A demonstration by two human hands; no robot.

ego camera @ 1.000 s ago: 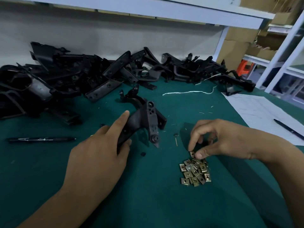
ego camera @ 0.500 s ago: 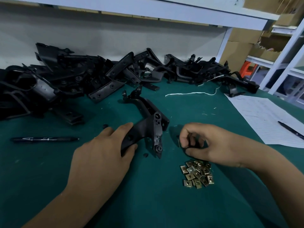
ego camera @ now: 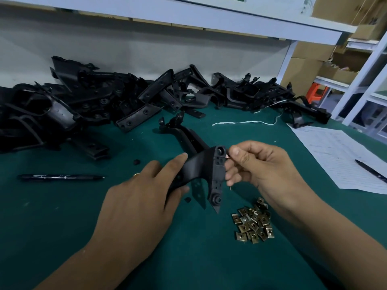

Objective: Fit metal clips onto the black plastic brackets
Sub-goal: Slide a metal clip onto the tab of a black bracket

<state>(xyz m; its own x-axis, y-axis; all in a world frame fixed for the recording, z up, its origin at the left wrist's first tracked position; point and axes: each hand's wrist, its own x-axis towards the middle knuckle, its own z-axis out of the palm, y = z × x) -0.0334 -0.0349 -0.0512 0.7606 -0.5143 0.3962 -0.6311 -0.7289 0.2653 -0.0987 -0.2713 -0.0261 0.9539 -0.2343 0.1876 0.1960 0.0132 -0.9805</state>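
Just behind the pile of metal clips (ego camera: pixel 253 223) on the green worktop (ego camera: pixel 62 227), my left hand (ego camera: pixel 138 206) grips a black plastic bracket (ego camera: pixel 206 170), lifted. My right hand (ego camera: pixel 254 164) pinches a small clip (ego camera: pixel 227 156) against the bracket's upper end. More brackets (ego camera: pixel 104 101) lie heaped farther behind the pile.

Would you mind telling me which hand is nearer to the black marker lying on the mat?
The left. The left hand grips the bracket just right of the black marker; the right hand is farther right, beyond the bracket.
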